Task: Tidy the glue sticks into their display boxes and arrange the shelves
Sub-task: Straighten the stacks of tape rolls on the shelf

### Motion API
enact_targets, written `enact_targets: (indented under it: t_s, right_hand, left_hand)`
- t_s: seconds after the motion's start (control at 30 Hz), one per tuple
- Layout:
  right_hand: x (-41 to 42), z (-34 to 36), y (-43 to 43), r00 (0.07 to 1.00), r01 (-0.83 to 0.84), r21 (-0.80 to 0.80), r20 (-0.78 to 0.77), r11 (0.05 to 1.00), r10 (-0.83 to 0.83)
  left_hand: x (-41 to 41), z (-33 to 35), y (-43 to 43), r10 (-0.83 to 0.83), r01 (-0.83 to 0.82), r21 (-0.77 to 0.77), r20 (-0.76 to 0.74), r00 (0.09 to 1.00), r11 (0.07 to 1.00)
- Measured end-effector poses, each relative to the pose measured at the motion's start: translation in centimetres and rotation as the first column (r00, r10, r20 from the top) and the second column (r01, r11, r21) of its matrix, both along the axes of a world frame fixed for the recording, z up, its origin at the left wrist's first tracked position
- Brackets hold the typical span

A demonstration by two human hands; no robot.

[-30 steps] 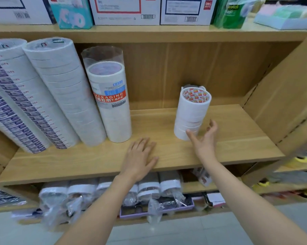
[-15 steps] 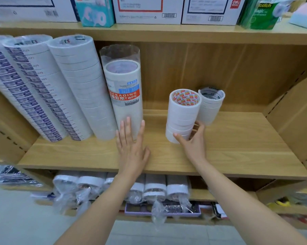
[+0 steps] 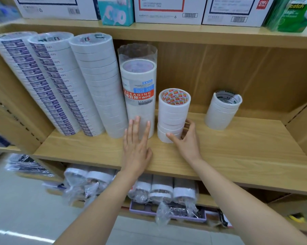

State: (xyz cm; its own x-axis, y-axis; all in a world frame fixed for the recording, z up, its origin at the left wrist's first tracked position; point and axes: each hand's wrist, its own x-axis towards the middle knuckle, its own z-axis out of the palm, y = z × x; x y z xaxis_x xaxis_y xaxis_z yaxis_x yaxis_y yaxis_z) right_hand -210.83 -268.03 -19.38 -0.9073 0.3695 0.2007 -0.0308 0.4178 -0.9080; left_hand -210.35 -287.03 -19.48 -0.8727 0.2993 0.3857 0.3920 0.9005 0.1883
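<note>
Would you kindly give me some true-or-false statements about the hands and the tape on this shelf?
1. The right hand grips the red-cored stack near its base. True.
2. The left hand is curled round the packaging tape. False: its fingers lie straight and touch the tube's base.
3. The small stack touches the red-cored stack. False: they stand apart on the shelf.
4. Three long stacks lean left of the packaging tape. True.

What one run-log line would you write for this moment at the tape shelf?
place: wooden shelf | left hand: flat, fingertips touching packaging tape pack | right hand: grips base of short tape stack
</note>
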Motion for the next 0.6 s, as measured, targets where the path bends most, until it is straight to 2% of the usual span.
enact_targets:
  t_s: [0.3,0.43,0.53,0.6]
  right_hand:
    - [-0.3,-0.2,-1.8,0.999,0.035,-0.001,-0.019,0.999,-0.035]
    - [-0.2,-0.1,-2.0,1.0,-0.001,-0.027,-0.005,1.0,0.001]
    - [0.7,-0.3,-1.4,0.999,-0.038,-0.022,0.014,0.999,0.039]
    - [1.7,-0.5,-0.5,0.999,-0.008,0.018,0.053,1.0,0.007]
  left_hand:
    - [-0.5,0.2,-0.8,-0.08,0.079,0.024,0.02,0.997,0.997]
    - [-0.5,0.2,-0.7,-0.108,0.108,0.052,-0.008,0.994,0.993]
    - [-0.2,0.6,-0.1,-0.186,0.19,0.086,-0.053,0.981,0.978]
    - [0.0,0.9,0.7,-0.285,0.292,0.102,-0.075,0.956,0.951]
